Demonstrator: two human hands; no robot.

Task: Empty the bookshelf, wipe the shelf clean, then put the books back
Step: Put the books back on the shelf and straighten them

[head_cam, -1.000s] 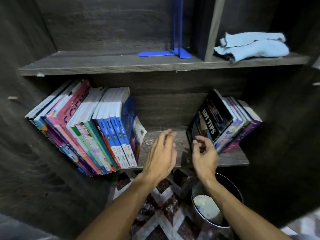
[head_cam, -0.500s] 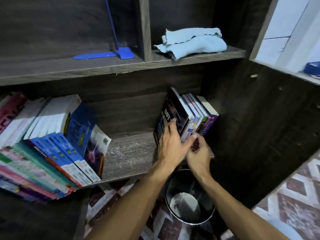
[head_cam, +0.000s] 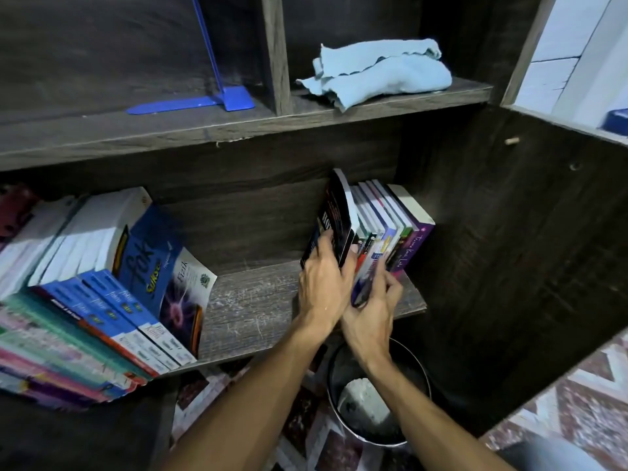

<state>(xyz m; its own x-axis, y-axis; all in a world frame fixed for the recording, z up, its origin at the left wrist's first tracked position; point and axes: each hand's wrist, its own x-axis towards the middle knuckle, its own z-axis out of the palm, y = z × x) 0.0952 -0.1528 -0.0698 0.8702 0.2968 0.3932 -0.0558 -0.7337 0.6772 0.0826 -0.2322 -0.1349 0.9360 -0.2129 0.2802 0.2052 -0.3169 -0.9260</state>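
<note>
Bookshelf (head_cam: 258, 311) of dark wood, seen from above, with the middle of its lower board showing scuffed and bare. At the right end of that board a small group of books (head_cam: 390, 226) leans against the side wall, spines toward us. The left hand (head_cam: 323, 287) grips the black book (head_cam: 338, 212), the outermost of the group, its fingers curled round the lower edge. That book tilts a little away from its neighbours. The right hand (head_cam: 373, 311) wraps round the lower ends of the books beside it, so both hands are grasping. We judge that they are gathering the group to lift it out as one, the left hand pressing the loose outer book in so nothing slides. A larger row of books (head_cam: 102, 283) leans at the left end of the same board, well apart from the hands, so we take the emptying as unfinished. On the shelf above, a folded light blue cloth (head_cam: 377, 76) lies in the right compartment, probably kept close for the wiping. A blue bookend (head_cam: 217, 96) stands in the left compartment, just beside the divider, with no books against it. Below the wrists a round dark bin (head_cam: 377, 413) sits on a patterned floor.
</note>
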